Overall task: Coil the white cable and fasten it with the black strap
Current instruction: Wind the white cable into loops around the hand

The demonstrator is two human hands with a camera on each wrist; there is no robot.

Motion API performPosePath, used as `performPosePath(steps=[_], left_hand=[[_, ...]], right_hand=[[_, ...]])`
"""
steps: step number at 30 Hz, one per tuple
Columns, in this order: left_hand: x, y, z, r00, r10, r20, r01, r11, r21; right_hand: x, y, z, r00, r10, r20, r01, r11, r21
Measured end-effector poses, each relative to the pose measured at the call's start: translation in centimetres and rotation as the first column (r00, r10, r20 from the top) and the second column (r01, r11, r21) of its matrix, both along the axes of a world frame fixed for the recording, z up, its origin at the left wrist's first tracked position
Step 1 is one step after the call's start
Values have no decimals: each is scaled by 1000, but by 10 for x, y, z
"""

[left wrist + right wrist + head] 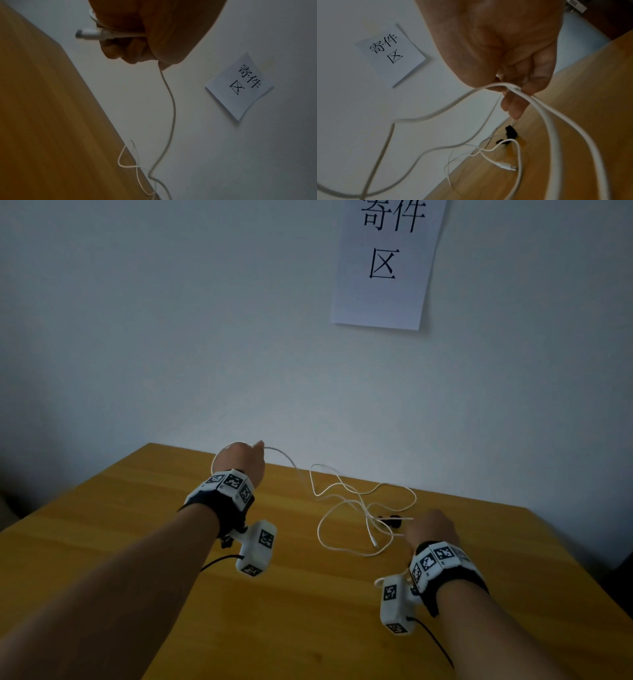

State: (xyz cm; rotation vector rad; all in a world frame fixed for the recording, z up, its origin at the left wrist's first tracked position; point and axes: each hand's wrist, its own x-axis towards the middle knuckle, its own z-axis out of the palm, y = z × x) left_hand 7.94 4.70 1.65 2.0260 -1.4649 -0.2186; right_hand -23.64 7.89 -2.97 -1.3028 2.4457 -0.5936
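A thin white cable [346, 501] lies in loose tangled loops on the yellow wooden table [137, 508]. My left hand [243, 460] is raised at the table's far edge and grips one end of the cable [169, 108] in a fist, with a small loop around the hand and the white plug [89, 34] sticking out. My right hand [431, 525] hovers over the right side and pinches a bend of the cable [539, 108] between thumb and fingers. The black strap [390, 520] lies on the table just past the right hand, also seen as the black strap [511, 132]. The other plug [506, 165] rests on the wood.
A white paper sign [387, 265] with black characters hangs on the grey wall behind the table. The table's far edge meets the wall. Both wrists carry white camera blocks with black cords [257, 546].
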Motion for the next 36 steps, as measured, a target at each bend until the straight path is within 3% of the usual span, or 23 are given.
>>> performPosePath(steps=[7,10,13,17,20,23,25,26,28,31,36], left_hand=[[-32,9,8,979,-181,-88,179,983,-31],[-45,10,11,960,-240,-145,240,971,-22],[-58,13,13,941,-293,-168,295,955,-9],[-69,15,13,893,-312,-325,320,947,-29],[-71,22,20,728,-294,-619,321,944,-71],[-69,29,28,381,-269,-885,397,912,-106],[-67,31,33,151,-254,-955,497,855,-148],[-67,32,35,77,-249,-965,544,822,-169],[-69,35,39,-14,-245,-969,620,758,-201],[-77,41,42,-76,-262,-962,689,683,-240],[-89,43,38,-182,-249,-951,695,651,-304]], right_hand=[[31,-1,18,997,52,-49,-60,983,-171],[51,-2,30,971,240,-12,-224,887,-405],[77,5,41,842,525,126,-372,733,-569],[98,7,45,650,634,419,-373,746,-551],[101,5,36,649,684,333,-447,697,-562],[98,5,25,620,681,389,-385,696,-606],[97,6,20,588,671,451,-318,705,-634],[96,6,16,591,673,444,-315,699,-642],[97,4,10,618,690,377,-371,679,-633],[98,2,8,649,720,245,-520,655,-549],[100,6,18,673,731,116,-683,674,-282]])
